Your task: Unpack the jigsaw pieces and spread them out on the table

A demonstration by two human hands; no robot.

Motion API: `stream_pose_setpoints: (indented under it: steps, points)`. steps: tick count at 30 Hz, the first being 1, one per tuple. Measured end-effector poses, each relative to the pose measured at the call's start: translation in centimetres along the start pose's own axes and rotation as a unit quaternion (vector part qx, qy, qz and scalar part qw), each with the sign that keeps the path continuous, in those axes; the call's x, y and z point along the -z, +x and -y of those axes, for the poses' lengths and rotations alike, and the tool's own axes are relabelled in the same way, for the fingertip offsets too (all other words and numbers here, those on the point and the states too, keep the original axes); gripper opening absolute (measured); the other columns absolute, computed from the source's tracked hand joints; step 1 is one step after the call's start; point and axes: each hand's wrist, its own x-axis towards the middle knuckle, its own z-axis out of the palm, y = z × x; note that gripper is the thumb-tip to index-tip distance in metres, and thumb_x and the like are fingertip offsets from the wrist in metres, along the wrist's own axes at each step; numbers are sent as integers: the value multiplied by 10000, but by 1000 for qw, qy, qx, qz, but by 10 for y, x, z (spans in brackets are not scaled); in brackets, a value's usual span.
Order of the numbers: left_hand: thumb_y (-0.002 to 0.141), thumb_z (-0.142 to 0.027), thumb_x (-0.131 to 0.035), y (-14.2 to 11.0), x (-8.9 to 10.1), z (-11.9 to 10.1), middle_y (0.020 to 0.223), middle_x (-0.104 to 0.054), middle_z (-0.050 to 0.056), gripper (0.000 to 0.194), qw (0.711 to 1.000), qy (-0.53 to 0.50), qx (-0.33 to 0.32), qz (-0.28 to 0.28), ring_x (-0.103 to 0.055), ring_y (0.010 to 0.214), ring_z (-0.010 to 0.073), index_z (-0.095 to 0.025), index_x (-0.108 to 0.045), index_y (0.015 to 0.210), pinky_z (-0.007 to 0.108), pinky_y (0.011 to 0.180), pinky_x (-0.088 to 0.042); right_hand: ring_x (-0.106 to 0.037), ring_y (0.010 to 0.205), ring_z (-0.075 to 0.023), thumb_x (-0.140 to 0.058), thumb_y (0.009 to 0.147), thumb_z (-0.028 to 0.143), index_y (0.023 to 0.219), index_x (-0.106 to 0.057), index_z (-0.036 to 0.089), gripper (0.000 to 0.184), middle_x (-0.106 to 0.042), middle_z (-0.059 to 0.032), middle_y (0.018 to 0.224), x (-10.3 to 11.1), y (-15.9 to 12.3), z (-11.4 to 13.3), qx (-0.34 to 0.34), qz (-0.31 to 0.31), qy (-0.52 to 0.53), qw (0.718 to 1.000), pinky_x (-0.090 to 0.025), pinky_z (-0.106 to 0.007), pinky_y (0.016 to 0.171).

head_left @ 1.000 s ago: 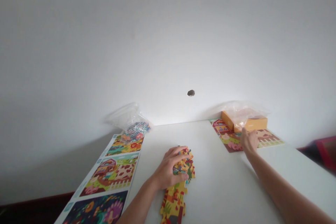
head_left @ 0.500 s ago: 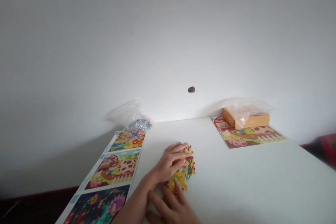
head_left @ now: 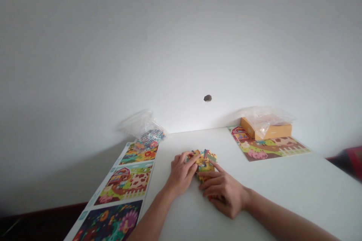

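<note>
A small pile of colourful jigsaw puzzle pieces (head_left: pixel 206 164), mostly yellow with green and red parts, lies on the white table between my hands. My left hand (head_left: pixel 181 171) rests at the pile's left side, its fingers stretched over the edge pieces and the thumb apart. From the right, my right hand (head_left: pixel 226 192) reaches over the near side of the pile. Its index finger points out onto the pieces, while the other fingers curl round some of them. A bit of red shows under these curled fingers; the rest is hidden.
Along the left table edge lies a printed sheet (head_left: pixel 124 182) with several pictures. A clear plastic bag (head_left: pixel 148 135) of pieces sits on its far end. At the back right, a farm picture (head_left: pixel 261 151) lies under an orange box (head_left: pixel 273 131) topped by another plastic bag (head_left: pixel 263 116).
My right hand has moved from the near side, by the left wrist, to the right side of the pile. The puzzle pieces have shifted slightly right and away, and look more bunched.
</note>
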Motion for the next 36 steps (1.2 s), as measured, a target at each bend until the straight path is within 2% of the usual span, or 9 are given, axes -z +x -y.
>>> stream_pose_setpoints:
  steps: [2,5,6,8,13,18,23,28,36]
  points:
    - [988,-404,-414,-1,-3,2,1302,-502,48,416,1000,8,3,-12,-478,1181,273,-439,-508,1391,509,1038,-400,-387,1412,-281,-570,731,180,1167,-660,233,448,-638,-75,1320,-1,-3,-4,-51,-13,-32,998,-6,-575,1202]
    - [951,-409,-500,-2,-7,7,1392,-442,75,456,999,18,-12,-29,-405,1293,312,-391,-503,1406,538,1080,-366,-93,1497,-388,-648,775,371,1454,-458,269,713,-248,-113,1615,-10,-6,-13,-154,-23,-86,984,10,-699,1139]
    - [942,-411,-518,-2,-8,8,1444,-410,75,481,999,20,-21,-26,-373,1335,319,-381,-485,1421,541,1103,-345,-31,1494,-421,-662,781,471,1514,-361,284,814,-138,-123,1641,-14,-6,-17,-187,-21,-92,978,5,-735,1113]
    - [945,-415,-513,-2,-9,10,1522,-361,67,519,999,22,-34,-7,-340,1388,314,-365,-435,1456,530,1140,-315,-4,1483,-458,-648,772,639,1558,-240,306,946,-58,-145,1647,-20,-5,-25,-241,-8,-84,967,-52,-770,1085]
    - [981,-406,-432,1,-14,11,1573,-344,75,540,999,38,-13,-3,-378,1404,287,-333,-345,1509,506,1137,-345,-120,1490,-408,-618,780,711,1552,-241,353,930,-183,-129,1631,-23,11,-42,-287,16,-54,956,-219,-665,1130]
    - [967,-373,-457,3,-19,15,1574,-345,107,576,999,42,-1,-30,-367,1425,281,-279,-327,1520,484,1139,-356,-204,1474,-387,-593,814,700,1528,-317,362,837,-275,-97,1604,-24,23,-57,-283,-17,-71,956,-256,-620,1146]
    - [931,-298,-509,3,-20,16,1538,-390,107,576,999,25,-4,-46,-391,1405,285,-280,-378,1492,481,1130,-372,-289,1446,-332,-554,850,703,1533,-340,210,869,-360,-141,1558,-27,16,-74,-248,-57,-53,966,-271,-503,1186]
    - [906,-303,-555,3,-18,15,1482,-435,96,557,998,13,10,-65,-443,1333,285,-289,-432,1449,482,1105,-391,-309,1433,-350,-508,866,721,1489,-428,187,824,-354,-155,1557,-26,15,-79,-291,-64,-46,953,-283,-501,1178]
    - [872,-357,-611,4,-11,12,1318,-517,113,536,994,23,40,-104,-495,1193,284,-238,-513,1386,478,1052,-423,-450,1331,-301,-509,921,620,1378,-560,169,644,-493,-155,1441,-27,16,-83,-329,-96,-52,938,-354,-444,1140]
